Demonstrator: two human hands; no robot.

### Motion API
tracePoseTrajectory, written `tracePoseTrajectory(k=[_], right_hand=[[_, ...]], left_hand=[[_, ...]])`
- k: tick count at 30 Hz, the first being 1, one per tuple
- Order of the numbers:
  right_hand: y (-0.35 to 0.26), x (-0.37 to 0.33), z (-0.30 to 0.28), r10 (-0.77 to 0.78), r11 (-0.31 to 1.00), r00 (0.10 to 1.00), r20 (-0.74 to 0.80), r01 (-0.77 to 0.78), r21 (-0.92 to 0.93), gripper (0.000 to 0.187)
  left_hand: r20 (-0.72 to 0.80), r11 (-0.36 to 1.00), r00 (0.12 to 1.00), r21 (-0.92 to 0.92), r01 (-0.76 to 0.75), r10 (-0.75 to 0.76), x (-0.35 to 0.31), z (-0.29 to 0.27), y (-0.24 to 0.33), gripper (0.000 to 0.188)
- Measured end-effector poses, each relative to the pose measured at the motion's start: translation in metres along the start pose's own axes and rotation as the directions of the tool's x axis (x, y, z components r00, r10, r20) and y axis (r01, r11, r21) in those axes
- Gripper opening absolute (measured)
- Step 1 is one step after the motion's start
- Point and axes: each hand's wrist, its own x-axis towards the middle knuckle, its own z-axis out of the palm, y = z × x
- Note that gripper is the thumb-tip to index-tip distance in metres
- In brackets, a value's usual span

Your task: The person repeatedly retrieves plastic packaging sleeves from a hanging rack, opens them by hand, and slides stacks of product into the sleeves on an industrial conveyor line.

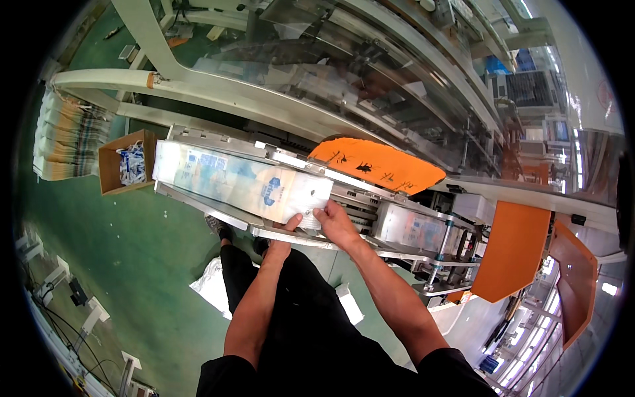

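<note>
A stack stood at far left, then a box. The pack lay along the conveyor. At its right end, the left hand laid its thumb on the near edge, fingers hidden, grip impossible to tell; the right hand pinched the end corner. Rightward sat another pack, then an orange panel.

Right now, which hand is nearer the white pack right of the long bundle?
Right. The right hand is just left of the white pack; the left hand is farther left, by the bundle.
</note>
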Motion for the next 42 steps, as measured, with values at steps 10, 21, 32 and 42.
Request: tracePoseTrajectory(k=[10, 21, 32, 42], right_hand=[[0.005, 0.003, 0.007, -0.129, 0.951, 0.986, -0.109, 0.092, -0.295, 0.03], [-0.008, 0.004, 0.001, 0.033, 0.997, 0.999, -0.027, -0.031, 0.076, 0.035], [-0.019, 0.017, 0.011, 0.12, 0.926, 0.97, -0.21, -0.033, 0.376, 0.024], [-0.021, 0.009, 0.011, 0.148, 0.891, 0.948, -0.281, -0.005, 0.454, 0.025]], left_hand=[[0.043, 0.986, 0.993, 0.121, -0.113, 0.109, 0.002, 0.0, -0.001, 0.065], [-0.023, 0.986, 0.988, 0.062, -0.152, 0.153, -0.003, 0.017, 0.011, 0.057], [0.023, 0.995, 0.995, 0.025, -0.101, 0.101, -0.003, 0.01, 0.012, 0.061], [0.086, 0.992, 0.994, 0.102, -0.078, 0.069, -0.007, 0.013, 0.027, 0.066]])
